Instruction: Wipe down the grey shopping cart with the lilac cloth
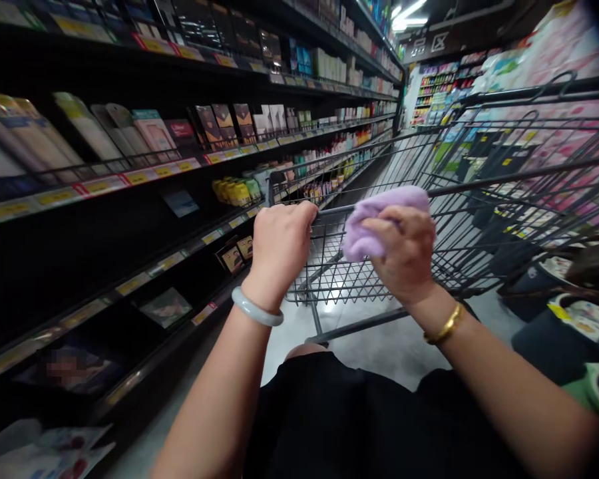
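In the head view a wire shopping cart (354, 291) stands in front of me in a shop aisle. My left hand (282, 243) is wrapped round the left end of its dark handle bar (333, 211), and a pale bangle circles that wrist. A bunched lilac cloth (362, 229) is in the fingers of my right hand (406, 249), at the right part of the bar. Whether those fingers also touch the bar is hidden by the cloth. A gold bracelet is on the right wrist.
Dark shelves (100, 183) with boxes and bottles run close along the left. On the right are a rack with pink packages (564, 133) and dark bins (554, 339) near the floor. The grey aisle floor (379, 352) stretches ahead, with more stocked shelves (439, 86) at its far end.
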Demonstrator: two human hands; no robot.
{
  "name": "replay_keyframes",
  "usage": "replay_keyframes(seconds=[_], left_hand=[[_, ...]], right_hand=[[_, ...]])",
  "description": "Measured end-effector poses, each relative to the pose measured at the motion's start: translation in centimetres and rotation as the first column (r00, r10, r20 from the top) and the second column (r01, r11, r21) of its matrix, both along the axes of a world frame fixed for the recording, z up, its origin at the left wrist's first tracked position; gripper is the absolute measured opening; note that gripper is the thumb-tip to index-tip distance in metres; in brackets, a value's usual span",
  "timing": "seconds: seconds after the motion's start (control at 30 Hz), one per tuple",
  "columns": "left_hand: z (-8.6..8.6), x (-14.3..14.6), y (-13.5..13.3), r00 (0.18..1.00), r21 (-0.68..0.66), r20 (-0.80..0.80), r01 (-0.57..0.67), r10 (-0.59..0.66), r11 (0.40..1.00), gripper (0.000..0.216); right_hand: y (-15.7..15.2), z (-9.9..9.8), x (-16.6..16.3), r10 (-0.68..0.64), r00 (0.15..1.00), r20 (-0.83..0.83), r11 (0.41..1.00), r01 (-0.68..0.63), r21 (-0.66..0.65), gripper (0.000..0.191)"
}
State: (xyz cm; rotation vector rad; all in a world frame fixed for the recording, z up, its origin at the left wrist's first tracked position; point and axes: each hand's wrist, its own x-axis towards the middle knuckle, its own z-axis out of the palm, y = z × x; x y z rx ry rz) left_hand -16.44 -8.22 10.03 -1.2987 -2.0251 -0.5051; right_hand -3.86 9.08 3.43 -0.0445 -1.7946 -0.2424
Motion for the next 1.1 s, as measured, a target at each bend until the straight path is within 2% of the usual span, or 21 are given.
replay_keyframes(seconds=[0.07,0.1,0.23,0.3,0.33,0.47,0.57,0.63,0.7,0.77,0.9,0.97,1.03,1.1], left_hand=[[0.0,0.4,0.2,1.000,-0.004,0.001,-0.026,0.026,1.000,0.023],[-0.1,0.7,0.3,0.999,-0.001,-0.003,-0.035,0.035,0.999,0.023],[-0.3,1.3,0.4,0.998,0.023,-0.022,-0.050,0.050,0.998,0.021],[-0.4,1.4,0.3,0.999,0.033,-0.033,-0.043,0.044,0.999,0.023],[-0.5,1.5,0.3,0.998,0.037,-0.039,-0.041,0.042,0.998,0.026],[-0.5,1.8,0.6,0.995,0.052,-0.064,-0.077,0.080,0.996,0.040],[-0.6,2.1,1.1,0.989,0.077,-0.076,-0.120,0.126,0.990,0.041],[-0.7,2.2,1.2,0.986,0.083,-0.085,-0.138,0.145,0.987,0.041],[-0.7,2.2,1.3,0.981,0.083,-0.101,-0.157,0.165,0.984,0.041],[-0.7,2.2,1.3,0.976,0.080,-0.116,-0.175,0.184,0.981,0.040],[-0.6,2.5,1.5,0.974,0.069,-0.120,-0.187,0.194,0.980,0.038],[-0.5,2.7,1.7,0.974,0.065,-0.116,-0.189,0.196,0.980,0.037],[-0.5,2.9,1.7,0.975,0.056,-0.112,-0.188,0.193,0.981,0.036],[-0.4,2.9,1.5,0.977,0.050,-0.109,-0.177,0.181,0.983,0.035]], right_hand=[[-0.4,0.0,0.4,-0.021,0.999,-0.033,0.992,0.017,-0.121,0.026],[-1.1,-0.1,0.2,-0.012,1.000,-0.008,0.991,0.011,-0.135,0.029],[-3.8,-1.5,-0.8,0.045,0.983,0.178,0.996,-0.058,0.070,0.030],[-3.1,-2.2,-0.3,0.044,0.984,0.175,0.988,-0.069,0.137,0.028],[-2.1,-2.5,0.2,0.041,0.988,0.150,0.990,-0.060,0.128,0.026],[2.0,-2.7,2.6,-0.040,0.999,-0.017,0.992,0.038,-0.117,0.019],[1.5,-3.1,2.9,-0.048,0.998,-0.028,0.977,0.041,-0.210,0.026],[0.1,-3.7,2.5,0.005,0.997,0.083,0.985,0.010,-0.173,0.030],[-0.7,-4.1,2.2,0.031,0.986,0.166,0.998,-0.022,-0.056,0.028],[-0.5,-3.7,2.4,0.060,0.985,0.162,0.998,-0.054,-0.040,0.026],[0.5,-0.4,3.0,0.123,0.992,-0.022,0.966,-0.125,-0.224,0.028],[-0.2,0.8,2.4,0.131,0.989,-0.062,0.963,-0.142,-0.227,0.028],[-1.5,0.5,1.4,0.122,0.993,-0.010,0.976,-0.121,-0.178,0.028],[-2.7,-1.1,0.4,0.107,0.990,0.095,0.992,-0.100,-0.079,0.026]])
